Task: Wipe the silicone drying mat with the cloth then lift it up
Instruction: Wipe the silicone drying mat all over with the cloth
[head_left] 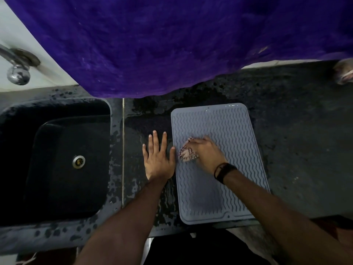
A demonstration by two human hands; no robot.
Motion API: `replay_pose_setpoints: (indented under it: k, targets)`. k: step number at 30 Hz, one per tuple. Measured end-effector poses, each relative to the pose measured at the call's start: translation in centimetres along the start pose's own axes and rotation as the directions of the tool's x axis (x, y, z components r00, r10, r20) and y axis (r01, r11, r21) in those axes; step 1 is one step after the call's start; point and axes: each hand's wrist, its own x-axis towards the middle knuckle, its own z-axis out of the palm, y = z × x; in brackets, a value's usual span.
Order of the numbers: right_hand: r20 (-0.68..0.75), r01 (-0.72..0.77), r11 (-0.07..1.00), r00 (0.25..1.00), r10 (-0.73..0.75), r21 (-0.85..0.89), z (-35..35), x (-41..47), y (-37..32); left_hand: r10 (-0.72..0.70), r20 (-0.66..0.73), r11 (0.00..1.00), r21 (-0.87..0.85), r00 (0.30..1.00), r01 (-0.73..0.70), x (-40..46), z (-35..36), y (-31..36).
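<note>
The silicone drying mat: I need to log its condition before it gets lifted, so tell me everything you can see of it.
The silicone drying mat is a pale grey-blue rectangle with rounded corners, a raised rim and wavy ridges across its surface. It looks soft and rubbery, with wet glints. It lies flat on the dark, wet countertop, right of the sink, its near edge at the counter's front. The right hand presses a cloth onto its left-middle area. The left hand lies flat on the counter, its thumb tip at the mat's left edge.
</note>
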Motion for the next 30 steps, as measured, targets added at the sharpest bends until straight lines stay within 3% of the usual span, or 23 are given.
replay_pose_setpoints:
  k: [4, 8, 13, 21, 24, 27, 30]
  targets:
    - [-0.088, -0.051, 0.999, 0.995, 0.052, 0.008, -2.2, 4.6, 0.4, 0.0, 0.005, 1.0, -0.011, 1.0, 0.0, 0.0, 0.0, 0.0]
    - [0.005, -0.11, 0.99, 0.994, 0.111, -0.083, -2.6, 6.9, 0.0, -0.003, -0.003, 1.0, -0.001, 1.0, 0.003, 0.1, 0.2, -0.1]
    - [0.013, -0.06, 0.997, 0.998, 0.06, -0.051, 0.1, 2.7, -0.2, -0.001, -0.015, 1.0, 0.024, 1.0, 0.001, 0.2, 0.5, -0.2]
    - [0.139, 0.071, 0.997, 0.988, -0.067, -0.022, 2.2, -4.7, 0.2, 0.0, -0.022, 1.0, 0.016, 1.0, 0.0, 0.0, 0.3, -0.1]
    - [0.054, 0.096, 0.995, 0.994, -0.098, 0.031, 1.2, -3.4, 0.4, 0.007, -0.033, 1.0, 0.007, 0.999, -0.007, 0.1, 0.2, 0.0]
    - [-0.056, 0.036, 0.997, 0.998, -0.032, 0.073, -0.3, -0.2, 0.0, 0.001, -0.032, 0.999, 0.044, 0.999, 0.0, 0.0, 0.3, -0.1]
    - [-0.001, 0.026, 0.999, 1.0, -0.026, -0.021, -0.7, 2.0, -0.5, -0.005, -0.029, 0.999, 0.051, 1.0, 0.007, 0.2, 0.3, -0.1]
